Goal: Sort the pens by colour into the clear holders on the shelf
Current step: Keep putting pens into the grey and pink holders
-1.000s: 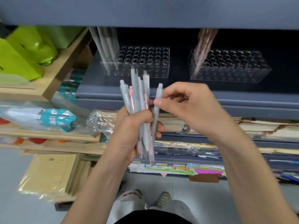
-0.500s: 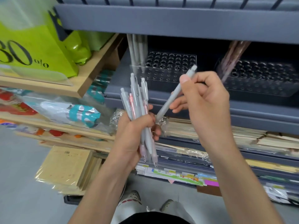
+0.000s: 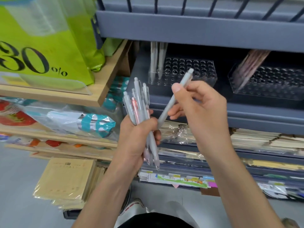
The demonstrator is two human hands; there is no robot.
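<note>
My left hand (image 3: 139,137) grips a bundle of pens (image 3: 137,104), mostly grey with a pink one among them, held upright in front of the grey shelf. My right hand (image 3: 199,111) pinches a single grey pen (image 3: 174,98), tilted with its clicker end up and to the right. Its lower end is still at the bundle by my left thumb. On the shelf behind stand two clear holders with rows of holes. The left holder (image 3: 194,71) has a few grey pens (image 3: 156,60) in its left corner. The right holder (image 3: 269,83) has pink pens (image 3: 251,63) leaning in its left corner.
The grey shelf above (image 3: 197,28) overhangs both holders. A green bag (image 3: 41,46) sits on a wooden shelf (image 3: 105,89) to the left. Packets and paper stacks (image 3: 263,142) fill the lower shelves. Brown envelopes (image 3: 65,180) lie on the floor, and my shoes (image 3: 133,206) show below.
My right hand has drawn one grey pen out of the bundle and tilted it up to the right. The view has shifted, with the shelf now higher and to the right.
</note>
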